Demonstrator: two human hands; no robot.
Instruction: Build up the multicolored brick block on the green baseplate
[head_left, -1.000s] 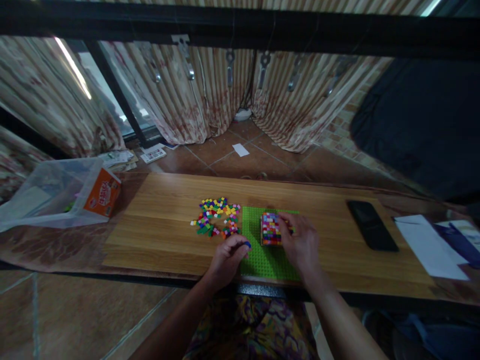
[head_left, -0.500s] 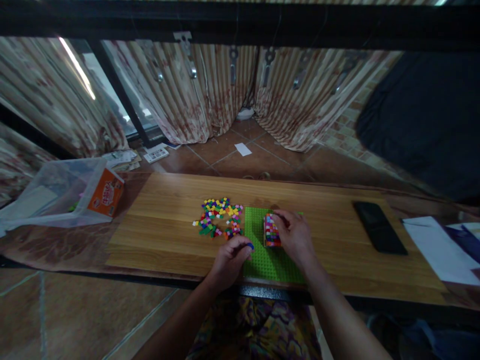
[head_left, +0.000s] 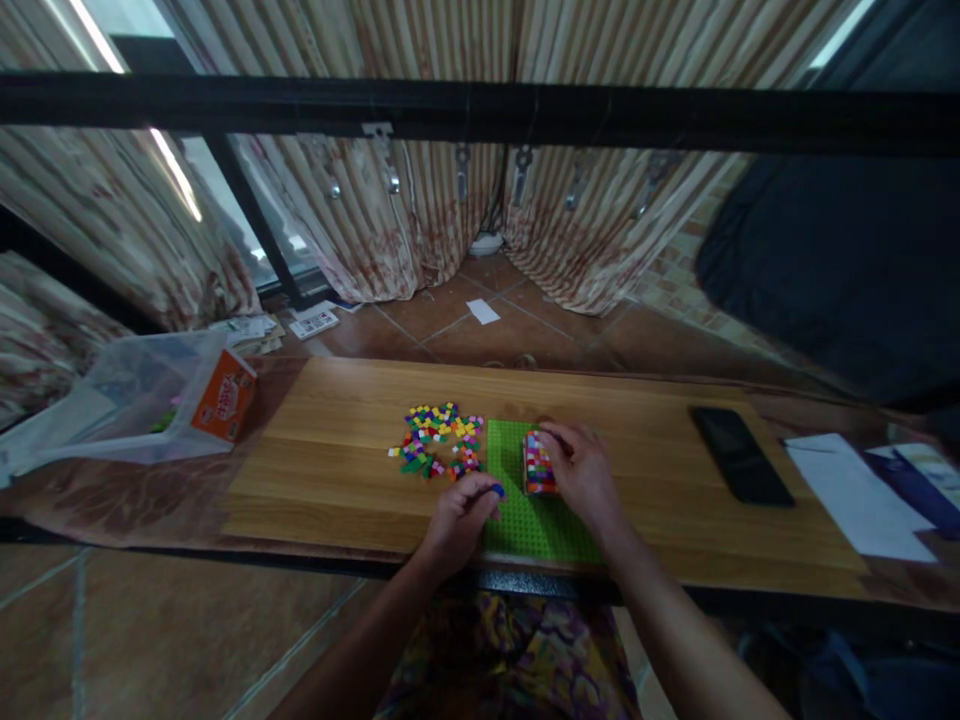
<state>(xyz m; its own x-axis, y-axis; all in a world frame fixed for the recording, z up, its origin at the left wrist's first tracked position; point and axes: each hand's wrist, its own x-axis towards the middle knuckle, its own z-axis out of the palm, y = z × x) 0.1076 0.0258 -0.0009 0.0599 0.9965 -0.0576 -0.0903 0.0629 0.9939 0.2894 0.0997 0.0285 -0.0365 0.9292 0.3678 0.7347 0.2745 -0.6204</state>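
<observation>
My left hand [head_left: 459, 518] is closed, pinching a small blue brick [head_left: 498, 491] between thumb and fingertips over the left edge of the green baseplate [head_left: 517, 535]. On the baseplate stands a block built of many coloured bricks [head_left: 536, 465], in red, pink, white and purple rows. My right hand [head_left: 589, 475] bends over the right side of this block, fingertips at its top. Whatever those fingers pinch is hidden, and the hand covers the block's right part. Left of the baseplate lies a loose scatter of small coloured bricks [head_left: 420, 440].
The wooden board [head_left: 315, 490] carries a black phone [head_left: 739, 455] at the right. White paper [head_left: 855, 495] lies beyond it. A clear plastic bin [head_left: 150, 400] with an orange label stands at the left. A dark bar crosses in front of the curtains.
The camera view has shifted, so the whole scene sits slightly differently in the picture. Both hands keep almost the same pose, the left still holding the blue brick.
</observation>
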